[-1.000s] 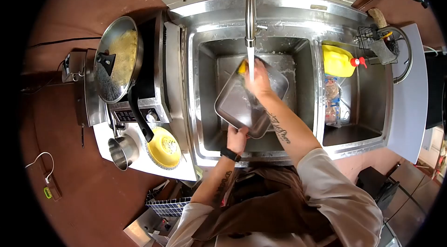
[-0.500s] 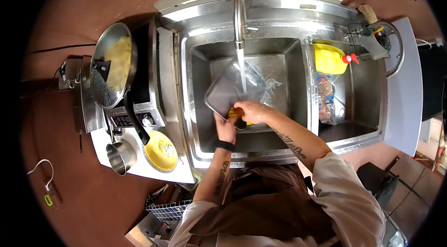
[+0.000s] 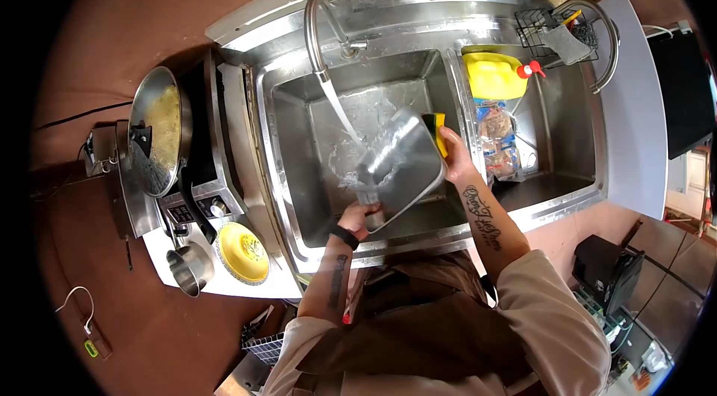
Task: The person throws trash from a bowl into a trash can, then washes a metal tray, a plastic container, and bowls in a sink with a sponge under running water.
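Forearms (image 3: 489,223) extended forward | left hand (image 3: 356,219) gripping | right hand (image 3: 458,158) gripping, farther forward than left

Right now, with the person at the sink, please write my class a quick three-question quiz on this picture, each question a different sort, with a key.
1. Multiple choice: What is in the person's right hand?
A) a wooden spoon
B) a yellow and dark sponge
C) a drinking glass

2. True or false: The left hand grips the rectangular metal pan while water runs from the curved faucet.

3. Fill in the blank: Seen in the picture, the yellow jug with the red cap lies in the ____ sink basin.

Key: 1. B; 2. true; 3. right
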Motion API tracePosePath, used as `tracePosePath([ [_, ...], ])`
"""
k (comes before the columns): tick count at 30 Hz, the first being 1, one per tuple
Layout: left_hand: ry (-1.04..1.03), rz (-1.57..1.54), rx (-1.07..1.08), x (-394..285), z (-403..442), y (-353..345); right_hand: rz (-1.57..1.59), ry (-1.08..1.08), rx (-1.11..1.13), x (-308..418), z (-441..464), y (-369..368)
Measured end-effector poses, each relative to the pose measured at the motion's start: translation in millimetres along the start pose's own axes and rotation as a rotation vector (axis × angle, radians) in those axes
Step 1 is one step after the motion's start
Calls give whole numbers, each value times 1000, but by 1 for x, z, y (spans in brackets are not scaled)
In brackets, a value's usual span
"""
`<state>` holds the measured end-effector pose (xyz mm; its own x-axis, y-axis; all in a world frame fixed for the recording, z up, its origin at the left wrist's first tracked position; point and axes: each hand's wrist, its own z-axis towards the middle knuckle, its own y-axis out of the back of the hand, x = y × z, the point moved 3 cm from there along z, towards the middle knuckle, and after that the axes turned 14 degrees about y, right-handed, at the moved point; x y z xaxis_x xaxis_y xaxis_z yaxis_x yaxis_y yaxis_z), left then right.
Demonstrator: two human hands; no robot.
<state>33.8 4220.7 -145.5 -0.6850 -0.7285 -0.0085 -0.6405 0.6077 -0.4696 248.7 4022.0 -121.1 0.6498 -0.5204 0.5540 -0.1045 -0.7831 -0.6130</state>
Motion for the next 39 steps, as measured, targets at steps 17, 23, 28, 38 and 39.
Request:
tracePosePath([
  [17,-818,-111,-218,-47,-81,-68,-778,377,158,3,-20,-9],
  [23,-789,-260,-331,-46,-97,-67,-113,260,-3,61,-25,26],
  [28,-786,-327,-336,-43,-106,-44,82,534,-130,151,7,96],
  [38,-821,-152,-412,-24,-105,-34,-58,639,-427,242,115,195],
  [39,-811,-197,-484,-24,-116,-62,-49,587,-358,251,113,181],
])
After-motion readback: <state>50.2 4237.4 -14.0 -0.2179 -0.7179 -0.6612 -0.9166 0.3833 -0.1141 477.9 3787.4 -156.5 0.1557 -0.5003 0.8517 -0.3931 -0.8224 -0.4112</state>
